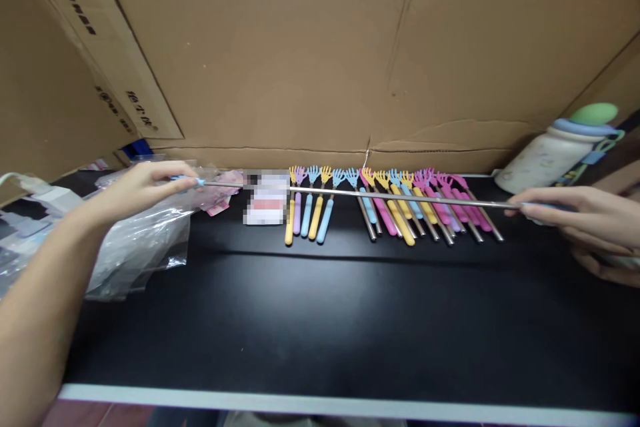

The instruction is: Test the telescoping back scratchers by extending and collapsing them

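A telescopic back scratcher (330, 193), its thin metal rod pulled out long, stretches across the view between my two hands. My left hand (155, 188) pinches its light blue end, with the fingers closed over the claw side. Around the other end my right hand (595, 217) is closed, covering most of the handle. Behind and below the rod, several shorter back scratchers (307, 215) in yellow, purple and blue lie in a row. Farther right is a denser group of back scratchers (387, 213) in pink, yellow, blue and purple, some overlapping.
Clear plastic bags (145, 247) lie at the left, near a white plug-like item (55, 200). A blurred card (267, 203) sits beside the row. A bottle with a green-topped lid (555, 153) leans at the right. Cardboard (300, 67) walls the back of the black table (320, 327).
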The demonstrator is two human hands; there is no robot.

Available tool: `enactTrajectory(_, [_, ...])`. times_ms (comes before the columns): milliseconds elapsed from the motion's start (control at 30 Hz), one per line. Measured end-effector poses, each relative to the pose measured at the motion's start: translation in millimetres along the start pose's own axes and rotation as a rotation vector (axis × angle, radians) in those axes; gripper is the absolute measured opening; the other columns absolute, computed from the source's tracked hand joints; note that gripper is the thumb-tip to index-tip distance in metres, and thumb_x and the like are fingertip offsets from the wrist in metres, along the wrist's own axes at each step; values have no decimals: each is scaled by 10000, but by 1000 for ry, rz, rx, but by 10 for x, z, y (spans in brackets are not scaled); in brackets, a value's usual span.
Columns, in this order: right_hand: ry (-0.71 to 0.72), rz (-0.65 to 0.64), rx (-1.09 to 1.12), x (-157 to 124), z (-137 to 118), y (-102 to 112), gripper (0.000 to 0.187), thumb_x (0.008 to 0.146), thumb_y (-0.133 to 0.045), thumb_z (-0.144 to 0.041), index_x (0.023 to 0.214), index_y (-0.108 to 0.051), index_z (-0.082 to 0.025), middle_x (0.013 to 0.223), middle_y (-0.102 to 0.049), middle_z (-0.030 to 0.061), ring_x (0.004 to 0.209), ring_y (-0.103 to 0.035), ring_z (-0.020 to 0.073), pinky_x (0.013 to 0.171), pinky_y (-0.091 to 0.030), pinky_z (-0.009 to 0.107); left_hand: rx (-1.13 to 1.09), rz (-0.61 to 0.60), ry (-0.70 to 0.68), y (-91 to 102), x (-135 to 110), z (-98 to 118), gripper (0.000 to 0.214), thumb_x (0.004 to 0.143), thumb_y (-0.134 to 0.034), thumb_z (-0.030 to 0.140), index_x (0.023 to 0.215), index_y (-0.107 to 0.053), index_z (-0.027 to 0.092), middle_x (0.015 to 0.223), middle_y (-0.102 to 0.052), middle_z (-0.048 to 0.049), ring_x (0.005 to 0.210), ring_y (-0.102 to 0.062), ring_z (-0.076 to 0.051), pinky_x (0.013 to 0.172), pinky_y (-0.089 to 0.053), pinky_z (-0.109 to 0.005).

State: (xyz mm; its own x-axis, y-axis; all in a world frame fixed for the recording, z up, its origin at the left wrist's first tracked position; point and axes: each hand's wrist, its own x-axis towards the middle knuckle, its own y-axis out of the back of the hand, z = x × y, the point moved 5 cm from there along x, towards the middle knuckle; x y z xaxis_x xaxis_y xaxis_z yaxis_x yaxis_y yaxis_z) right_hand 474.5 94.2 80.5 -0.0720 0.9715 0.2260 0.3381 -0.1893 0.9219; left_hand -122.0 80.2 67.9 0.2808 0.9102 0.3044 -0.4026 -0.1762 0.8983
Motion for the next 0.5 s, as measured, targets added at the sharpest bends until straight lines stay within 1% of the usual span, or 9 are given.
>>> enactTrajectory(33, [111, -211, 31, -16, -205, -150, 476, 694, -561, -546, 899, -717, -145, 858, -676, 75, 792, -604, 121, 692, -404, 256, -14, -3, -59, -68, 28, 132, 534, 836, -404, 588, 812, -615, 99, 784, -619, 30, 742, -516, -91, 693, -376, -156])
enactTrajectory(67, [202, -338, 46, -44, -412, -271, 490, 757, -489, -554, 939, -698, -149, 878, -670, 68, 797, -596, 117, 709, -403, 262, -32, -53, -128, -181, 54, 288, 481, 857, -412, 545, 814, -620, 113, 799, -629, 21, 753, -527, -100, 699, -387, -170])
enactTrajectory(133, [342, -406, 19, -99, -803, -465, 474, 877, -348, -504, 1012, -655, -169, 903, -658, 57, 781, -585, 108, 715, -403, 262, -49, -94, -263, -427, 87, 622, 400, 885, -411, 481, 797, -631, 158, 819, -639, 4, 768, -549, -123, 714, -404, -202])
enactTrajectory(200, [444, -285, -81, -153, -1137, -608, 423, 897, -343, -496, 983, -639, -206, 883, -658, 38, 751, -588, 123, 677, -398, 259, 0, -127, -301, -695, 94, 891, 339, 899, -409, 448, 824, -615, 190, 808, -634, 12, 747, -558, -120, 682, -395, -201])
enactTrajectory(233, [475, -256, -138, -194, -1271, -697, 399, 904, -341, -491, 984, -630, -227, 858, -661, 28, 722, -593, 130, 639, -390, 252, 2, -163, -320, -824, 81, 1007, 324, 910, -395, 427, 817, -603, 197, 784, -625, 20, 716, -556, -111, 655, -387, -195])
enactTrajectory(267, [514, -218, -170, -241, -1396, -775, 377, 903, -350, -489, 974, -622, -237, 830, -664, 23, 708, -600, 140, 611, -380, 245, 2, -182, -339, -927, 63, 1106, 296, 913, -401, 410, 820, -593, 204, 785, -620, 26, 709, -557, -106, 637, -380, -189])
enactTrajectory(300, [543, -173, -191, -289, -1504, -844, 356, 906, -353, -478, 964, -612, -241, 822, -668, 21, 716, -610, 151, 600, -374, 241, 16, -160, -363, -990, 42, 1192, 286, 914, -402, 399, 810, -577, 199, 768, -611, 26, 694, -552, -105, 621, -372, -187])
enactTrajectory(400, [555, -110, -221, -431, -1746, -1040, 298, 920, -344, -417, 918, -585, -241, 799, -676, 7, 699, -627, 157, 566, -354, 227, 45, -72, -424, -1048, -30, 1381, 306, 935, -346, 376, 783, -531, 184, 732, -584, 15, 651, -534, -104, 578, -350, -186])
enactTrajectory(500, [553, -111, -197, -568, -1936, -1209, 254, 920, -357, -374, 874, -561, -231, 739, -672, -4, 645, -625, 143, 531, -328, 212, 80, -3, -490, -1018, -105, 1528, 323, 946, -310, 371, 775, -509, 183, 735, -573, 8, 642, -526, -106, 555, -334, -191])
